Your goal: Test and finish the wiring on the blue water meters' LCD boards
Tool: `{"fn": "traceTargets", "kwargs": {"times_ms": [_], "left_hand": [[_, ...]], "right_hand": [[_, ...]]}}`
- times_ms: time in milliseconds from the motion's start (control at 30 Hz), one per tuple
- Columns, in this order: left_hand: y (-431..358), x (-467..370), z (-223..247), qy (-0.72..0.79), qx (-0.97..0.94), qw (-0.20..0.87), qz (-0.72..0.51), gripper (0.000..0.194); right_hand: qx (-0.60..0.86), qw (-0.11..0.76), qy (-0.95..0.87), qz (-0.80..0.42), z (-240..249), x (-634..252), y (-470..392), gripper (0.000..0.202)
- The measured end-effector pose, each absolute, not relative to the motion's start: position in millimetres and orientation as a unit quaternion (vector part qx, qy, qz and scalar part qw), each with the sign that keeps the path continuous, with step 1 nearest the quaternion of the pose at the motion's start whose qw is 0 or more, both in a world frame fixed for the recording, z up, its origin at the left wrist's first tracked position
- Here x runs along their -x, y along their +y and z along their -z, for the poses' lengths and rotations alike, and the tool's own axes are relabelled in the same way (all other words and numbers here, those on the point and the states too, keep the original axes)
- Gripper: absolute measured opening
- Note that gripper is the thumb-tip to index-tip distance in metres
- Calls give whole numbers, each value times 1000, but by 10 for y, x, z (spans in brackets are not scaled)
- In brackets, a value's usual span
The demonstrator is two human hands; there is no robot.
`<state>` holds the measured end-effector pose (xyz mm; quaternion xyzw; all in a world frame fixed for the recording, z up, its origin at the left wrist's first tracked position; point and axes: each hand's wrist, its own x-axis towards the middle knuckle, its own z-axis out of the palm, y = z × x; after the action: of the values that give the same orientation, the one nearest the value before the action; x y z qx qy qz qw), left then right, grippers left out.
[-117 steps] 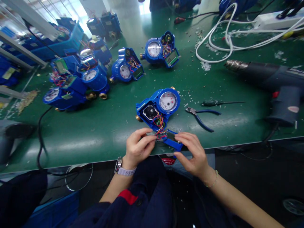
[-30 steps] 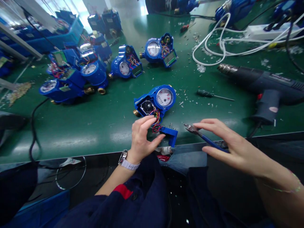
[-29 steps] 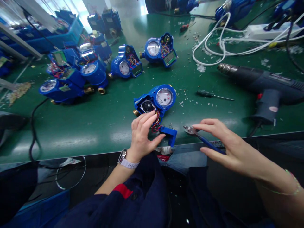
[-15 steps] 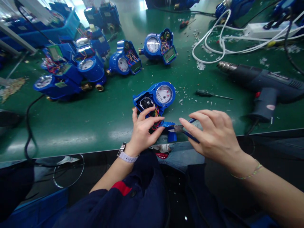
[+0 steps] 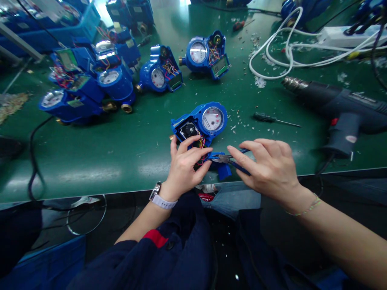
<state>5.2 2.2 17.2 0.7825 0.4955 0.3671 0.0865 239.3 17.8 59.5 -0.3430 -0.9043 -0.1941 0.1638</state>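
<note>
A blue meter (image 5: 213, 119) with a round white dial lies near the front edge of the green table, its side housing open and wires showing. My left hand (image 5: 186, 167) rests over the housing, thumb and forefinger pinching a small blue part (image 5: 214, 156) beside the red wires. In my right hand (image 5: 266, 165) are pliers (image 5: 223, 158) with dark blue handles, their jaws at that blue part. Just below the jaws a blue block (image 5: 224, 172) sits at the table's edge.
Two open meters (image 5: 157, 76) (image 5: 198, 52) stand further back, with more meters (image 5: 109, 77) clustered at left. A screwdriver (image 5: 276, 120), a heat gun (image 5: 332, 100) and a looped white cable (image 5: 290, 60) lie at right. A blue crate (image 5: 90, 24) is back left.
The plier jaws have moved left, further onto the small blue part, with my right hand following. The view has shifted slightly. My left hand keeps its pinch.
</note>
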Motion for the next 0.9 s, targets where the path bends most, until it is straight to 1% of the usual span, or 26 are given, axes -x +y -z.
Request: {"fn": "traceTargets", "kwargs": {"times_ms": [233, 500, 633, 800, 900], "left_hand": [[-2, -71, -147, 540, -757, 15, -368, 22], [27, -25, -124, 519, -774, 11, -362, 17], [17, -17, -107, 503, -782, 15, -369, 14], [11, -17, -108, 498, -784, 11, -370, 15], [11, -14, -104, 504, -779, 16, -372, 16]], "right_hand": [[333, 159, -909, 192, -623, -2371, 216, 30], [318, 138, -926, 149, -690, -2353, 249, 27], [317, 123, -935, 98, -698, -2402, 248, 26], [360, 166, -918, -23, -713, -2514, 302, 31], [367, 172, -914, -8, -724, -2537, 313, 34]]}}
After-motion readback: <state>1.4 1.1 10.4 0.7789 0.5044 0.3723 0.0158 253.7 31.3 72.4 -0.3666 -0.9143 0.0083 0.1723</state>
